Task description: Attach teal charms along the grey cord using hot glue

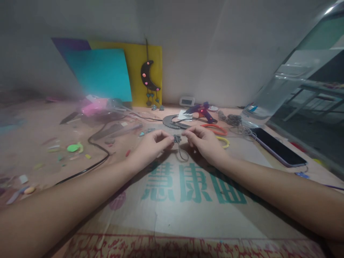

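Between my hands is a small grey piece (176, 138), with a loop of thin grey cord (184, 156) hanging below it. Thumb and fingers of my left hand (158, 142) pinch the piece at its left side. My right hand (201, 140) is just to the right of it, fingertips pressed together; whatever they hold is too small to make out. Behind the hands lies a dark grey crescent (170, 122). Orange-handled scissors (219, 129) and a yellow ring-shaped handle (225, 142) are beside my right hand.
A glue gun (202, 111) with a red light rests at the back. A phone (279, 147) lies right, near tangled grey cord (231, 119). A black cable (103, 157) and clay scraps (73, 148) lie left. A decorated crescent (147, 76) hangs against yellow card (131, 59).
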### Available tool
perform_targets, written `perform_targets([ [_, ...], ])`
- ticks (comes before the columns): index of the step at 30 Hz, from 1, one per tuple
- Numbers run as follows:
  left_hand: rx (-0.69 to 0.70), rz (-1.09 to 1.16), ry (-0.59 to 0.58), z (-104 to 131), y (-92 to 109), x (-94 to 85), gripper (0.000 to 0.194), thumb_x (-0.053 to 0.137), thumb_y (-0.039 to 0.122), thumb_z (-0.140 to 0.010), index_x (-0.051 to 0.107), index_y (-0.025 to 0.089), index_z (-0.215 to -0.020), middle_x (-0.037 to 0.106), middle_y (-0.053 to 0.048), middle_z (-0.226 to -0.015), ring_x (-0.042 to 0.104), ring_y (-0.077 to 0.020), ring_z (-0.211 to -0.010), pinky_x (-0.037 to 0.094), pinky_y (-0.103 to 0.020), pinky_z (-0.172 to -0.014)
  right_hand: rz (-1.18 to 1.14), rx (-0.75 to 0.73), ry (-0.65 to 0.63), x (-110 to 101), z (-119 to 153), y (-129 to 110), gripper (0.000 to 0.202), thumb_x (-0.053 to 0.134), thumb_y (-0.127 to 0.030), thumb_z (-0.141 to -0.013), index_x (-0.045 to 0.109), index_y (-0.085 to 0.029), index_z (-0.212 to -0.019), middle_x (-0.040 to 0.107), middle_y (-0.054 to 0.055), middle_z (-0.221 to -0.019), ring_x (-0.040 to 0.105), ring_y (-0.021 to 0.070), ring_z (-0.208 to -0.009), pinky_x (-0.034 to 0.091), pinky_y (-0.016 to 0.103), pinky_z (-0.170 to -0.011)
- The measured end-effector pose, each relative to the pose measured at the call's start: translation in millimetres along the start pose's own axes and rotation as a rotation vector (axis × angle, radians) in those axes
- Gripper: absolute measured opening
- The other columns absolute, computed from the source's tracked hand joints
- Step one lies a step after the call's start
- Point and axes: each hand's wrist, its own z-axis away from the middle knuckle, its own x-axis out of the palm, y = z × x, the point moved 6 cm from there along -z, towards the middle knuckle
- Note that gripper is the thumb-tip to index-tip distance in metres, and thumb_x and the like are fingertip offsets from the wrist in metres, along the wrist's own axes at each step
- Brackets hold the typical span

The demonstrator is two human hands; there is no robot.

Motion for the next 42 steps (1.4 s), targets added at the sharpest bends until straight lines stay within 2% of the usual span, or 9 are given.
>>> perform_targets([
  [3, -0.013, -0.011, -0.001, 0, -1, -0.1, 0.024, 0.062, 0.040, -0.083, 0.058, 0.017, -0.074, 0.061, 0.000, -0.070, 0.055, -0.0134, -0.066, 0.042, -0.025, -0.060, 0.024, -0.038, -0.036, 2, 2, -3, 0.037, 0.051, -0.049, -0.092, 0.065, -0.016, -0.082, 0.053, -0.002, -0.061, 0.047, 0.0103, -0.054, 0.036, 0.024, -0.050],
  [7, -0.032, -0.020, -0.021, 1, -2, 0.1, 0.026, 0.062, 0.042, -0.083, 0.059, 0.017, -0.077, 0.061, 0.000, -0.070, 0.054, -0.0124, -0.062, 0.040, -0.023, -0.057, -0.028, 0.004, -0.127, 10, 5, -2, 0.029, 0.060, -0.046, -0.087, 0.064, -0.017, -0.087, 0.057, -0.003, -0.062, 0.049, 0.0099, -0.052, 0.038, 0.023, -0.049],
  [10, -0.029, 0.002, -0.039, 1, -3, 1.9, 0.028, 0.062, 0.044, -0.083, 0.060, 0.017, -0.078, 0.061, 0.000, -0.070, 0.055, -0.0126, -0.064, 0.042, -0.023, -0.059, -0.079, 0.028, -0.174, 14, 7, -2, 0.026, 0.062, -0.044, -0.085, 0.060, -0.017, -0.084, 0.057, -0.004, -0.059, 0.048, 0.0090, -0.048, 0.037, 0.022, -0.048],
  [15, 0.014, 0.125, -0.037, -2, -3, 4.0, 0.033, 0.057, 0.047, -0.087, 0.065, 0.015, -0.079, 0.065, -0.003, -0.077, 0.059, -0.0139, -0.072, 0.046, -0.025, -0.069, -0.118, 0.010, -0.131, 11, 6, 0, 0.026, 0.063, -0.042, -0.085, 0.057, -0.018, -0.079, 0.058, -0.004, -0.059, 0.050, 0.0091, -0.048, 0.039, 0.022, -0.048],
  [20, -0.037, -0.011, -0.025, 1, -2, 2.3, 0.030, 0.065, 0.046, -0.082, 0.067, 0.017, -0.087, 0.067, -0.001, -0.079, 0.059, -0.0138, -0.068, 0.043, -0.024, -0.062, -0.037, 0.003, -0.131, 10, 8, -4, 0.025, 0.062, -0.041, -0.086, 0.060, -0.017, -0.078, 0.058, -0.003, -0.059, 0.048, 0.0085, -0.047, 0.038, 0.022, -0.046],
  [24, -0.025, -0.030, -0.005, 2, 2, 0.6, 0.025, 0.064, 0.041, -0.082, 0.065, 0.016, -0.083, 0.066, -0.001, -0.077, 0.058, -0.0134, -0.068, 0.043, -0.024, -0.064, -0.008, -0.009, -0.165, 11, 8, -6, 0.029, 0.057, -0.042, -0.089, 0.062, -0.016, -0.076, 0.056, -0.003, -0.061, 0.048, 0.0083, -0.050, 0.038, 0.022, -0.049],
  [29, -0.003, -0.040, 0.005, 1, 1, 0.1, 0.024, 0.062, 0.040, -0.082, 0.063, 0.016, -0.080, 0.066, -0.001, -0.075, 0.059, -0.0141, -0.069, 0.044, -0.025, -0.064, -0.067, -0.030, -0.106, 8, 5, -5, 0.029, 0.058, -0.044, -0.088, 0.065, -0.016, -0.088, 0.056, -0.003, -0.066, 0.052, 0.0099, -0.058, 0.041, 0.022, -0.055],
  [36, 0.032, -0.089, -0.016, 4, 8, 4.0, 0.022, 0.062, 0.038, -0.082, 0.063, 0.016, -0.080, 0.067, -0.002, -0.078, 0.061, -0.0151, -0.073, 0.045, -0.026, -0.067, -0.071, 0.055, -0.150, 12, 10, -7, 0.027, 0.066, -0.043, -0.082, 0.062, -0.016, -0.084, 0.059, -0.002, -0.064, 0.048, 0.0080, -0.047, 0.036, 0.021, -0.043],
  [42, 0.033, -0.066, -0.040, 4, 4, 4.3, 0.023, 0.062, 0.039, -0.083, 0.064, 0.016, -0.084, 0.067, -0.001, -0.081, 0.060, -0.0144, -0.073, 0.043, -0.025, -0.066, -0.229, 0.125, -0.190, 16, 11, 1, 0.029, 0.068, -0.045, -0.081, 0.061, -0.017, -0.083, 0.057, -0.003, -0.059, 0.044, 0.0074, -0.045, 0.031, 0.020, -0.041],
])
